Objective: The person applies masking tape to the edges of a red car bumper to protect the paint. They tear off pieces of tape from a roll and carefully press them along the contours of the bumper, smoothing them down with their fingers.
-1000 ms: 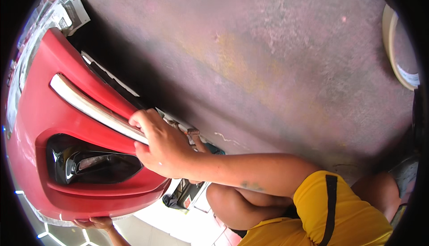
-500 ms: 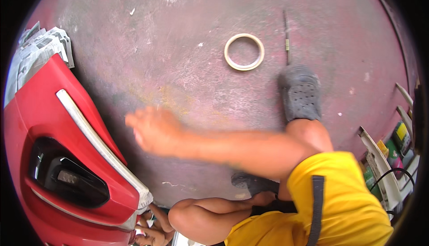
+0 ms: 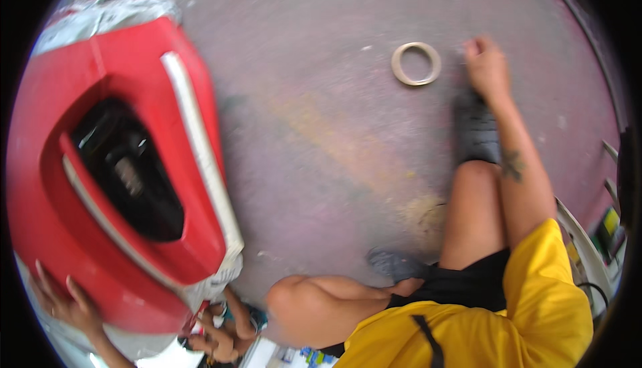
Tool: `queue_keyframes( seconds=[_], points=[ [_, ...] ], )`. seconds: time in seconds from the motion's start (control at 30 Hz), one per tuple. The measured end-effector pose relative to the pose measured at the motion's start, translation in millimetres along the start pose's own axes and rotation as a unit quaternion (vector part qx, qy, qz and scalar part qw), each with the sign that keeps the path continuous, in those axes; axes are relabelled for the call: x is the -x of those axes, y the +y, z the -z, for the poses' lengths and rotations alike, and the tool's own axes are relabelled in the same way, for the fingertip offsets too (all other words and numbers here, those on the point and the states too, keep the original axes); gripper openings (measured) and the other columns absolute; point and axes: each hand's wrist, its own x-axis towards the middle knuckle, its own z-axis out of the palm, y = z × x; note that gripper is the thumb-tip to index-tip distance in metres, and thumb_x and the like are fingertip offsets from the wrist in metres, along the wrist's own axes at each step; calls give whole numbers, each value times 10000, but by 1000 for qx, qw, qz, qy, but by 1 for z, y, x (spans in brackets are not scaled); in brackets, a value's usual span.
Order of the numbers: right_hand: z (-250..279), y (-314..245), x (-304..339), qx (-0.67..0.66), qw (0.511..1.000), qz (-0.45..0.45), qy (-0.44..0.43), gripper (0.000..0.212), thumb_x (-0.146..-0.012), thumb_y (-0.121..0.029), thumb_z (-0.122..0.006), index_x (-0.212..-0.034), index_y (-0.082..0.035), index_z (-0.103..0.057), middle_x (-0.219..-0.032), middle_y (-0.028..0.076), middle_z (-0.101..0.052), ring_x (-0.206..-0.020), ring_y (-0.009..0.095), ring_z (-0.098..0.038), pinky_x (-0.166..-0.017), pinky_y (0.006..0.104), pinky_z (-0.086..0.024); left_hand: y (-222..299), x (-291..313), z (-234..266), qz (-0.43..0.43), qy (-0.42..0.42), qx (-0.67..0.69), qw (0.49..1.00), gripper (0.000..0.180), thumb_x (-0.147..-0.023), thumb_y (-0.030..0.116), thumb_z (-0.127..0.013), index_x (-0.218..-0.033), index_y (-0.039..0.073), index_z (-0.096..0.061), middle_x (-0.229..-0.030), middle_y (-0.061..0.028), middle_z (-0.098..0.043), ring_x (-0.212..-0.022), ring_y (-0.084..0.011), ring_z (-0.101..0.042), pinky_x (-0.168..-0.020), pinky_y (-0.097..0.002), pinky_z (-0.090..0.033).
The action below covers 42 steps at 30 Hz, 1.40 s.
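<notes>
Now off the red car bumper (image 3: 100, 261) at frame left, the right hand (image 3: 490, 68), grip too blurred to tell, reaches beside an upper-right masking-tape roll (image 3: 397, 67), leaving only the spread-fingered left hand (image 3: 81, 311) there.

Bumper (image 3: 100, 261) left — tape roll (image 3: 397, 67) right

My right hand (image 3: 488, 68) came out blurry — can't tell if it's holding anything. 1 dark shoe (image 3: 477, 130) is partly hidden behind my wrist (image 3: 500, 98) — smeared too.
</notes>
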Motion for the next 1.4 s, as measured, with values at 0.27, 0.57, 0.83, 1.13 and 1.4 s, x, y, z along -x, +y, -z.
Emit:
queue_keyframes(
  seconds=[0.27, 0.57, 0.83, 1.13, 1.4],
  points=[
    [-98, -299, 179, -706, 683, -21, -184, 187, -1008, -225, -740, -1034, -70, -640, -843, 125, -701, -764, 219, -697, -698, 372, -550, 9, 19, 24, 30, -40, -14, 999, 669, -1104, 557, -481, -1600, 110, -513, -1666, -230, -413, -1541, -404, -391, -1249, -575, -306],
    [-139, -311, 348, -687, 648, -50, -326, 163, -991, -201, -737, -1066, -100, -634, -910, 124, -746, -799, 366, -744, -651, 479, -560, 17, 12, 27, 51, -88, 43, 994, 802, -1107, 618, -399, -1646, 25, -361, -1695, -250, -292, -1550, -442, -320, -1258, -608, -272],
    [-147, -317, 337, -683, 611, -66, -395, 182, -985, -191, -750, -1096, -86, -649, -886, 130, -738, -733, 362, -718, -620, 450, -535, -6, 19, 30, 49, -126, 3, 991, 796, -1125, 598, -358, -1657, 10, -292, -1715, -276, -214, -1575, -468, -267, -1255, -645, -269],
    [-151, -330, 333, -684, 594, -66, -419, 178, -993, -210, -737, -1092, -98, -640, -857, 154, -735, -746, 381, -713, -649, 484, -527, -2, 20, 28, 61, -126, -6, 990, 820, -1117, 636, -347, -1659, 23, -299, -1708, -274, -225, -1571, -468, -270, -1257, -645, -262],
    [-154, -322, 321, -678, 599, -45, -424, 154, -979, -222, -750, -1069, -103, -711, -860, 153, -749, -760, 361, -736, -635, 463, -544, 2, 17, 25, 48, -120, 4, 992, 806, -1124, 615, -351, -1655, 11, -298, -1711, -275, -225, -1569, -468, -273, -1256, -645, -263]
  ],
)
